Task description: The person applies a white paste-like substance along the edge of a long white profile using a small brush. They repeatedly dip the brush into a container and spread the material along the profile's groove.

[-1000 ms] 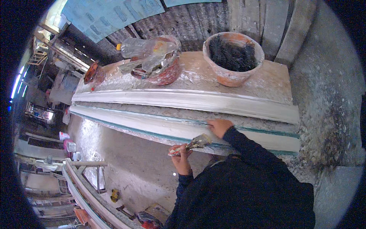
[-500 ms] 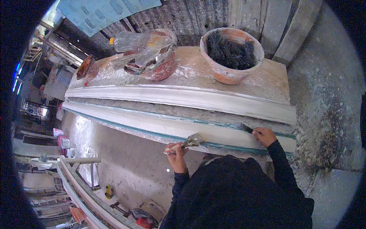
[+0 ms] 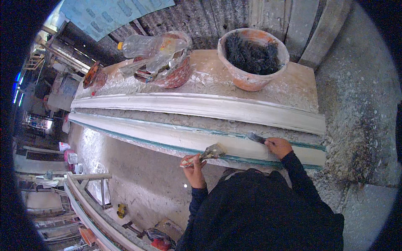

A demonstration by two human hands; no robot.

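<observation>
My left hand (image 3: 195, 174) is closed around the handle of a wide, plaster-smeared paintbrush (image 3: 214, 151), its bristles pointing right over the near edge of a long white strip with green edges (image 3: 180, 135). My right hand (image 3: 279, 148) grips a dark-bristled brush (image 3: 256, 137), whose tip lies at the strip's far green edge. Behind that strip runs a second long white moulding (image 3: 201, 107), with a rough grey gap between the two. Whether the left brush touches the strip, I cannot tell.
On the plaster-stained bench (image 3: 209, 86) stand a bowl of black fibres (image 3: 247, 82) and a reddish bucket (image 3: 178, 75) topped with a clear plastic bottle (image 3: 144, 46). Corrugated sheeting (image 3: 197, 21) rises behind. At lower left is a long curved frame (image 3: 90, 213).
My right hand has slid left along the far green edge with its brush. My left hand and its paintbrush have hardly moved.
</observation>
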